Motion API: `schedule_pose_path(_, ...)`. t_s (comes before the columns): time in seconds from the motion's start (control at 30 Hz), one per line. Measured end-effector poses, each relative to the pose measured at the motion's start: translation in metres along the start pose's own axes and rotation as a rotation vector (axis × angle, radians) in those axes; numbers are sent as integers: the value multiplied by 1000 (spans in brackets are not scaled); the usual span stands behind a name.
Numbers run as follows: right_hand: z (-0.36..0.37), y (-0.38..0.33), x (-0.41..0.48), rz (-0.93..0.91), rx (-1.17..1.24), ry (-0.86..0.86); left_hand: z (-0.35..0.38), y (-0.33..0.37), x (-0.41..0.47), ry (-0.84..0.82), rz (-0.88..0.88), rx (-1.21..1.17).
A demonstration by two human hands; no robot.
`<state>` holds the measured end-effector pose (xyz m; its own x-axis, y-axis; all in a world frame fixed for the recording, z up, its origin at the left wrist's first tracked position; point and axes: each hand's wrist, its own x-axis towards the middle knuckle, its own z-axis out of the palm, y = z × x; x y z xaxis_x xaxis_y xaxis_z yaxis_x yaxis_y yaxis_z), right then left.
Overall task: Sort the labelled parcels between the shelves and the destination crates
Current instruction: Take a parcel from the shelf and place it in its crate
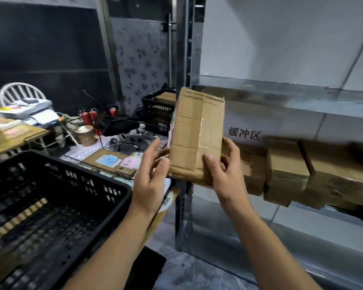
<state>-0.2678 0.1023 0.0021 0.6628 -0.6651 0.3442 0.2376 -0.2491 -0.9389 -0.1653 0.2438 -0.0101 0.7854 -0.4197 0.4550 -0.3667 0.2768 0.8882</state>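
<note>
Small parcel stockroom, metal shelving [281, 99] at three o'clock stacked with cardboard boxes [287, 166], black plastic crate [71, 165] at eight o'clock, desk printer [39, 113] at ten o'clock.

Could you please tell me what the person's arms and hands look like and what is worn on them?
The left hand and right hand are bare, with no gloves, rings or watch showing. Both forearms are uncovered to the frame's edge; no sleeve is in view.
</note>
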Motion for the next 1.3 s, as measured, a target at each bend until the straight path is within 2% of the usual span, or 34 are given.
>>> schedule_pose_path(0.07, 17, -1, -1, 66, 202, -56, -28, 4, 4, 66, -3, 21)
schedule_pose_path(0.13, 36, 1, -3, 126, 356, -94, -54, 7, 3, 121, 10, 143)
schedule_pose_path(0.27, 75, 3, -10, 190, 486, -166, -94, 14, -9, 201, -20, 281)
schedule_pose_path(0.4, 108, 7, -16, 317, 565, -284, -133, 20, -24, 215, -108, 216)
schedule_pose_path(0.47, 124, 9, -17, 322, 537, -347, -149, 22, -32, 243, -139, 194)
schedule_pose_path(0.57, 151, 10, -13, 196, 267, -398, -171, 31, -43, 359, -125, 293)
schedule_pose_path(0.63, 169, 8, -10, 140, 171, -457, -185, 38, -50, 414, -115, 395)
schedule_pose_path(0.77, 207, -1, -6, 204, 248, -659, -211, 45, -64, 525, -94, 532)
schedule_pose_path(0.9, 245, -6, -9, 151, 225, -838, -234, 44, -70, 631, -82, 639)
schedule_pose_path(1.13, 296, -4, 23, 110, 183, -853, -257, 33, -42, 673, -113, 718)
schedule_pose_path(1.3, 319, 13, 92, 151, 216, -787, -261, 17, 19, 598, -124, 697)
